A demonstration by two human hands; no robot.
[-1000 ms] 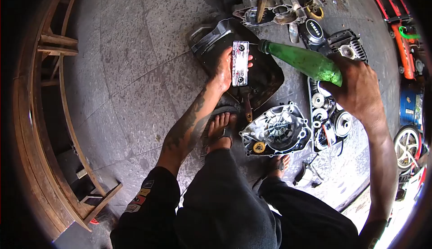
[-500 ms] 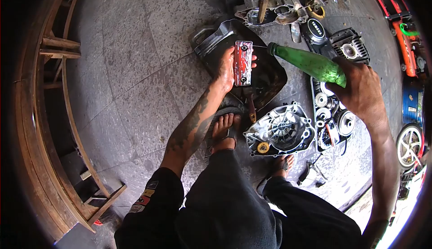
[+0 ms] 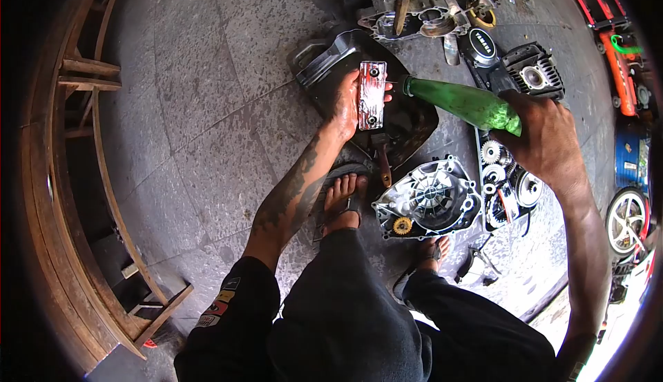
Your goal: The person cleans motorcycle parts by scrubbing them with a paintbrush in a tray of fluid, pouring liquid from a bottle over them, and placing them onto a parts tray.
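My left hand [image 3: 343, 109] is wrapped round a small rectangular part [image 3: 372, 95] with a shiny, red-and-silver face and two dark round holes. It is held above a black pan [image 3: 411, 123]. My right hand [image 3: 545, 137] grips the base of a green bottle [image 3: 463, 102]. The bottle lies tilted, its mouth pointing left towards the part, and a thin stream shows between them. A brush [image 3: 382, 164] with a brown handle rests at the pan's near edge.
An open metal engine cover [image 3: 431, 195] with a yellow gear lies near my feet. Right of it are gears [image 3: 492, 153], a cylinder [image 3: 535, 74] and a YAMAHA cover [image 3: 482, 43]. An engine case [image 3: 414, 23] is at the top. A wooden bench [image 3: 62, 244] stands at the left.
The bottle has moved slightly left and down from half a second ago, nearer the part. The part's face has shifted between silvery and red. Both hands keep their hold.
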